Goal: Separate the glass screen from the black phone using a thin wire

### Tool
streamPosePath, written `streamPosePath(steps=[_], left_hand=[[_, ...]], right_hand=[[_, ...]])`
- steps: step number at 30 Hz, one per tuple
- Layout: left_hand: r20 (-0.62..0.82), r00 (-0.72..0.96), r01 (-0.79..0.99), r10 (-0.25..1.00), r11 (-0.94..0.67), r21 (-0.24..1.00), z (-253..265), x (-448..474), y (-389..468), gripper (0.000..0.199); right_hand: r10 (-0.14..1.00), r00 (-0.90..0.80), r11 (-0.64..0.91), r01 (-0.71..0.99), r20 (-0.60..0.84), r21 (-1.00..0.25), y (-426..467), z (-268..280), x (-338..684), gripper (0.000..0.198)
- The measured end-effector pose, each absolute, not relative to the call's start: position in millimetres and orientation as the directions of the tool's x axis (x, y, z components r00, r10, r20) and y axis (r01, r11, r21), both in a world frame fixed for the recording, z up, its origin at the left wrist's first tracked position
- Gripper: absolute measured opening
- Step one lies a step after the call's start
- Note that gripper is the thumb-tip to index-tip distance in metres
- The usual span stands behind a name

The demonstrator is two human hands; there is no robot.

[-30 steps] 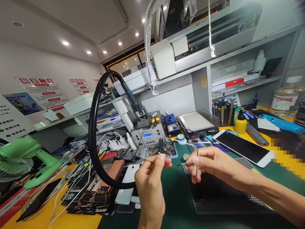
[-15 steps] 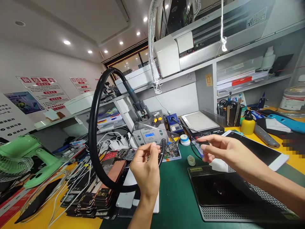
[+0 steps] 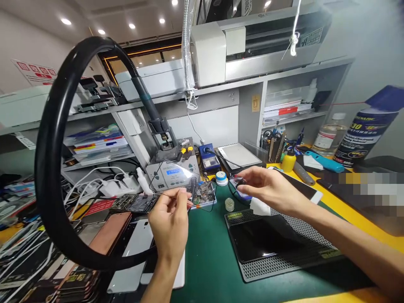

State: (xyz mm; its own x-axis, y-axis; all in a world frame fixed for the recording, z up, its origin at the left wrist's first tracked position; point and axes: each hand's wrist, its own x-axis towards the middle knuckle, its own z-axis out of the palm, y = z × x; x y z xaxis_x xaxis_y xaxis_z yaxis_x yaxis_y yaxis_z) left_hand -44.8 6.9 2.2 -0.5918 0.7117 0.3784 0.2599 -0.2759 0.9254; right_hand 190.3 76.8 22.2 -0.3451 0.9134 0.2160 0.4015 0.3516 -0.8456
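Note:
My left hand [image 3: 170, 223] is raised over the green mat, thumb and fingertips pinched on a thin black wire [image 3: 206, 210]. The wire loops out to the right of these fingers. Further right, my right hand [image 3: 274, 191] has thumb and fingers closed around a small dark piece [image 3: 241, 182], mostly hidden by the fingers. Beneath the right arm lies a black-screened tablet [image 3: 265, 237] on a grey perforated pad [image 3: 252, 273]. A crumpled white tissue [image 3: 260, 207] sits just under the right hand, and a small clear round jar [image 3: 229, 205] stands between the hands.
A thick black hose [image 3: 52, 139] arches at left from a grey station with a lit display [image 3: 173, 172]. Stacked phone parts [image 3: 105, 235] lie below it. Behind the hands are a parts tray [image 3: 205, 193], a blue-and-white tin [image 3: 221, 179] and a white tablet [image 3: 315, 197]. A spray can [image 3: 358, 134] stands right.
My view has turned to the right, bringing the spray can into sight and the hose closer. Both hands keep their pinched grips, and the wire's loop now shows beside my left hand.

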Motion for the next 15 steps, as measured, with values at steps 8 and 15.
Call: streamPosePath(steps=[8,15], left_hand=[[0.35,-0.556,0.254,0.754,-0.248,0.935,4,-40,2,0.016],[0.342,-0.56,0.243,0.754,-0.246,0.938,7,-39,0,0.019]], right_hand=[[0.894,-0.375,0.44,0.629,0.246,-0.641,76,23,169,0.029],[0.885,-0.408,0.457,0.659,0.226,-0.598,79,15,166,0.025]])
